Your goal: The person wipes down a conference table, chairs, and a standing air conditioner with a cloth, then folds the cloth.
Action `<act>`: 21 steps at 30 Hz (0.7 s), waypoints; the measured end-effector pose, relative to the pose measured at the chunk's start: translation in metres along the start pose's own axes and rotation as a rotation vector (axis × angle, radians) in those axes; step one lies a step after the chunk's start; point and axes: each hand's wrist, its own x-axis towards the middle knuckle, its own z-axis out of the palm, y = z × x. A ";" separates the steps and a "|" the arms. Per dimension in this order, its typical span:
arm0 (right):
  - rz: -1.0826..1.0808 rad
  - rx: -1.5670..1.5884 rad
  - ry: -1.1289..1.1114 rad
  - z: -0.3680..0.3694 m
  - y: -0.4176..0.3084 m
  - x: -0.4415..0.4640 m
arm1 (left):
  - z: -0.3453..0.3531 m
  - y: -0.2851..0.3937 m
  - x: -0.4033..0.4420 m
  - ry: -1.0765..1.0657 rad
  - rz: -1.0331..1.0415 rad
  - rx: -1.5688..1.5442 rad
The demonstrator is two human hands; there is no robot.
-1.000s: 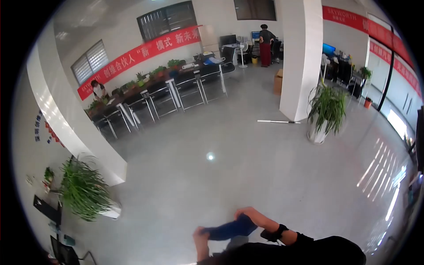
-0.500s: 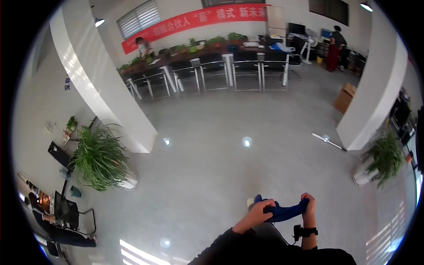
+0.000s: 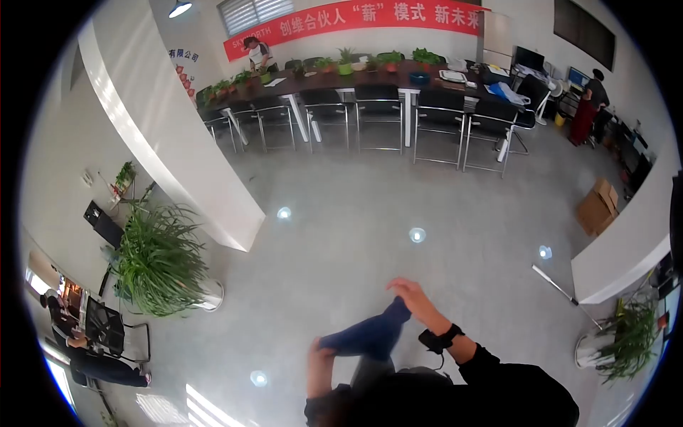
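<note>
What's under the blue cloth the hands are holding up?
A grey shape shows below the blue cloth, too blurred to name, with floor beyond. Whatever lies directly under the cloth, between the left hand and right hand, is covered and cannot be seen.

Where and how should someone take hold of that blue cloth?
Probably by its two ends, from either side, where the left hand and right hand have it: the blue cloth looks soft and spans between them, so holding one end alone would likely let it droop.
</note>
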 end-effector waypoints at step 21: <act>0.161 0.545 0.285 -0.144 0.008 0.515 | 0.217 0.182 0.675 -0.139 0.926 0.999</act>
